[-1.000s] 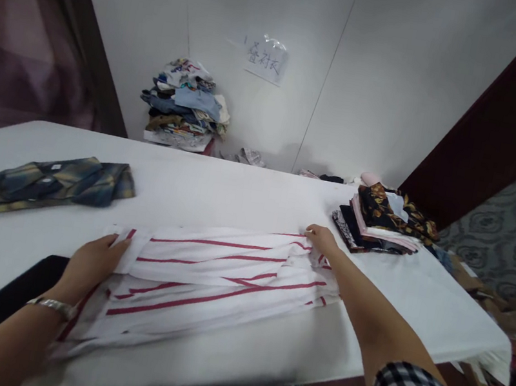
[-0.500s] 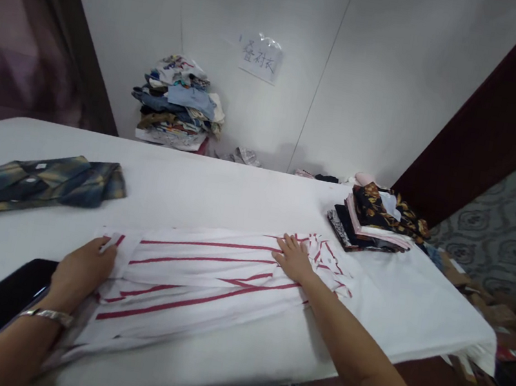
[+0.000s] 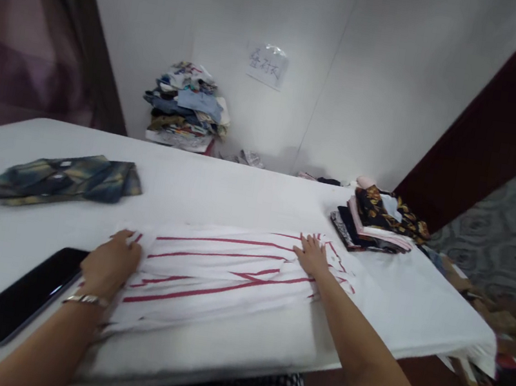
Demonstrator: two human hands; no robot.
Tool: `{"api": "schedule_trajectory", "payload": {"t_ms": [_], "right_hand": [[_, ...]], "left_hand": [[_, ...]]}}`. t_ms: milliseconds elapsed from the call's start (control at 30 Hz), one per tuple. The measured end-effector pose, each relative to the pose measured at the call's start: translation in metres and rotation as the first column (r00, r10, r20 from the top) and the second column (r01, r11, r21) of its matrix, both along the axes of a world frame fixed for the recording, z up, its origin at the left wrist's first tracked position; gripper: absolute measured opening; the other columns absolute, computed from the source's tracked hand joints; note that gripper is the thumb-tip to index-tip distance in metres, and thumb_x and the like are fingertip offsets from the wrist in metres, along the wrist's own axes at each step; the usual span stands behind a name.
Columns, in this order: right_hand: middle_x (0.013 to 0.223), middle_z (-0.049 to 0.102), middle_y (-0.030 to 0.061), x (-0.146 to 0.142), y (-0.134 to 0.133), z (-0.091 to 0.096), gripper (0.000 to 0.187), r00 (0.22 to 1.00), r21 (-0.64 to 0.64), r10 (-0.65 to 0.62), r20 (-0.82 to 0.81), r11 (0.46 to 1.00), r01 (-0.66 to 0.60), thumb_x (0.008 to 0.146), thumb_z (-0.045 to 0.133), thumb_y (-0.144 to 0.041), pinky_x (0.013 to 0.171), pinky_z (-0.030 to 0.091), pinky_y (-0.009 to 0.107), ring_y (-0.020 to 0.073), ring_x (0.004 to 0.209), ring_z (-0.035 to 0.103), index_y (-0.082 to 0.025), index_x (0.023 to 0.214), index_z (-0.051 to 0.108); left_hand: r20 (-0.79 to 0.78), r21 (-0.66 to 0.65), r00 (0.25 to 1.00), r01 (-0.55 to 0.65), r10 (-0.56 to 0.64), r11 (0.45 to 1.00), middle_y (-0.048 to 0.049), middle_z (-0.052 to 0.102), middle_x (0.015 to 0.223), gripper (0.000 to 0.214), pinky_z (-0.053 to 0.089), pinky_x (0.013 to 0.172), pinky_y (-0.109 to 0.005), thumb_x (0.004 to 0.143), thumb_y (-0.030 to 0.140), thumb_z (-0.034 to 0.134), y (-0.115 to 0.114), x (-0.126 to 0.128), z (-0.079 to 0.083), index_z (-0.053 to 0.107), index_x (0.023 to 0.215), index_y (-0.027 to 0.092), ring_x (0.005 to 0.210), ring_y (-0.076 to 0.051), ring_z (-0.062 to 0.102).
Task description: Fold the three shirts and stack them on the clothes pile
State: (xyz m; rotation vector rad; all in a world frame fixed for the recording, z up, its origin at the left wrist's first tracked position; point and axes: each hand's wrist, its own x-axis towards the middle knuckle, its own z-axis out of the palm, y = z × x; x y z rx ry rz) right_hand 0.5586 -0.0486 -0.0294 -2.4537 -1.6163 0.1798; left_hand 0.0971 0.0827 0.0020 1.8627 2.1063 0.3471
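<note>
A white shirt with red stripes (image 3: 222, 262) lies lengthwise on the white table, folded narrow and wrinkled in places. At its left end, my left hand (image 3: 112, 264) is closed on the cloth edge, with the fingertips partly hidden from me. My right hand (image 3: 312, 256) rests flat near the shirt's right end, fingers apart, pressing on the fabric. The cloth bunches around and beyond that hand.
A black phone-like slab (image 3: 19, 295) lies beside my left forearm. Farther back is a plaid garment (image 3: 67, 179). A folded clothes stack (image 3: 373, 221) stands at the right, and a taller clothes pile (image 3: 188, 107) by the wall. The table's front edge (image 3: 220, 370) is close to me.
The view has shifted a little, so most things sit farther right. Both hands have moved slightly right, still on the shirt. More of the black slab shows.
</note>
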Motion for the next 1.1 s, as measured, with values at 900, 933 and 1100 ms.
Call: {"api": "schedule_trajectory", "payload": {"t_ms": [900,933,1100], "right_hand": [[0.117,0.071,0.0141,0.043,-0.002,-0.049,0.047,0.997,0.291,0.003,-0.071,0.957,0.018,0.077,0.040,-0.051,0.096,0.048,0.052,0.0377,0.118,0.059,-0.023,0.097,0.072],[0.116,0.071,0.0148,0.043,-0.001,-0.048,0.046,0.997,0.298,0.013,-0.076,0.954,0.010,0.076,0.041,-0.051,0.093,0.050,0.053,0.0383,0.115,0.061,-0.022,0.094,0.072],[0.117,0.070,0.0168,0.043,-0.002,-0.046,0.042,0.995,0.309,0.028,-0.092,0.951,0.002,0.075,0.042,-0.048,0.093,0.050,0.051,0.0381,0.112,0.061,-0.022,0.090,0.071]], "left_hand": [[-0.089,0.152,0.989,-0.102,0.117,0.983,-0.0115,0.066,0.115,0.038,0.047,0.081,-0.035,0.093,0.042,0.043,-0.112,-0.042,0.004,0.060,0.117,0.018,0.104,-0.026,0.063],[-0.114,0.159,0.987,-0.096,0.115,0.983,-0.0114,0.066,0.113,0.038,0.047,0.081,-0.035,0.093,0.043,0.042,-0.116,-0.041,0.002,0.060,0.115,0.018,0.104,-0.026,0.063],[-0.251,0.157,0.959,-0.093,0.131,0.983,-0.0154,0.064,0.111,0.043,0.047,0.085,-0.041,0.092,0.049,0.042,-0.115,-0.031,-0.001,0.063,0.108,0.015,0.109,-0.032,0.059]]}}
